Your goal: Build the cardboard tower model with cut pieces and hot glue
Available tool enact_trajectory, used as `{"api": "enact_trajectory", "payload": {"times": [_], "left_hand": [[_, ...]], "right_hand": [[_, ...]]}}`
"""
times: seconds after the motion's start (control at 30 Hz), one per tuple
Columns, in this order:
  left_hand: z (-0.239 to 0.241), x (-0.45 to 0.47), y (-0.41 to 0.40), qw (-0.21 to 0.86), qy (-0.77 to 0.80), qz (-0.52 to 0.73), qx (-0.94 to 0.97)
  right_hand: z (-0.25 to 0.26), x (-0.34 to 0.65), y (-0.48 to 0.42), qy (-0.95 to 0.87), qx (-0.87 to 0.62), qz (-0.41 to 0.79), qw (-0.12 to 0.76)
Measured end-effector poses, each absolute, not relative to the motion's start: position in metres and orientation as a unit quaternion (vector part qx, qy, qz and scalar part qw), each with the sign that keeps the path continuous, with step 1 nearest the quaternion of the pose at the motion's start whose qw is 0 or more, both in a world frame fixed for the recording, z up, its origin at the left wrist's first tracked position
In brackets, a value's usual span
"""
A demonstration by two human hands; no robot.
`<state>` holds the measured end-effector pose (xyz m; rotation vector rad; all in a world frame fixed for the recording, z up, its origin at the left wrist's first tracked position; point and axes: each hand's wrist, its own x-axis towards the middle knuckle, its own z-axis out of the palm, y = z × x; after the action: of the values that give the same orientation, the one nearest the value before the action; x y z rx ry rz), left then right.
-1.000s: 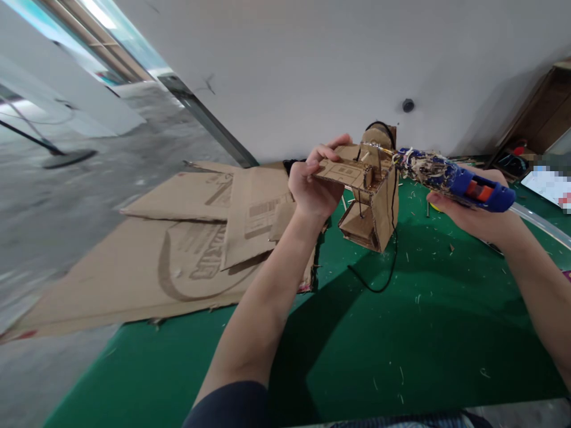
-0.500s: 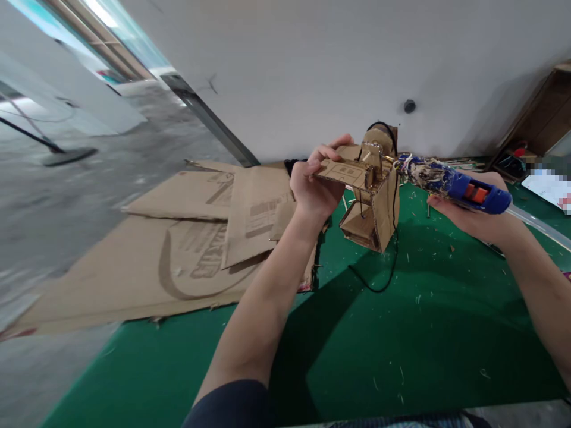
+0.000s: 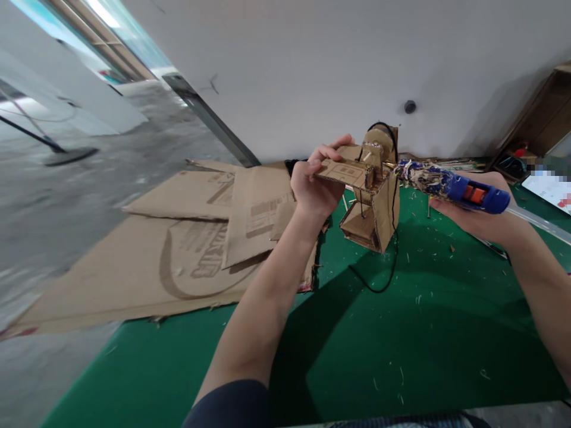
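Note:
My left hand (image 3: 314, 187) is closed on a small cardboard model (image 3: 372, 202), lifted above the green table (image 3: 401, 333); the thumb and fingers pinch its flat top flap. A black wire hangs from the model and loops down onto the table. My right hand (image 3: 479, 217) grips a blue glue gun (image 3: 450, 185) with an orange trigger and dried glue crusted over its front. The gun's nozzle touches the model's upper right edge. A clear glue stick sticks out behind the gun.
Flattened cardboard sheets (image 3: 178, 244) lie on the table's left part and hang over its edge. Small scraps litter the green surface. A white wall stands behind. Wooden boards and a box of bits (image 3: 530, 137) sit at the far right.
The glue gun's tip has slid slightly left and down onto the model's upper right edge. My left hand and the model have stayed in place.

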<state>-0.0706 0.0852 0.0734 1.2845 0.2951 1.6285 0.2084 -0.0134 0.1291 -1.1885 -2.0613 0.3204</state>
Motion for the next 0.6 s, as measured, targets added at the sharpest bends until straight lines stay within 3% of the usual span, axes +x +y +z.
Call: {"api": "enact_trajectory", "payload": {"times": [0.6], "left_hand": [[0.0766, -0.0697, 0.0824, 0.501, 0.147, 0.673, 0.525]], "right_hand": [[0.1358, 0.2146, -0.0110, -0.815, -0.490, 0.126, 0.284]]}}
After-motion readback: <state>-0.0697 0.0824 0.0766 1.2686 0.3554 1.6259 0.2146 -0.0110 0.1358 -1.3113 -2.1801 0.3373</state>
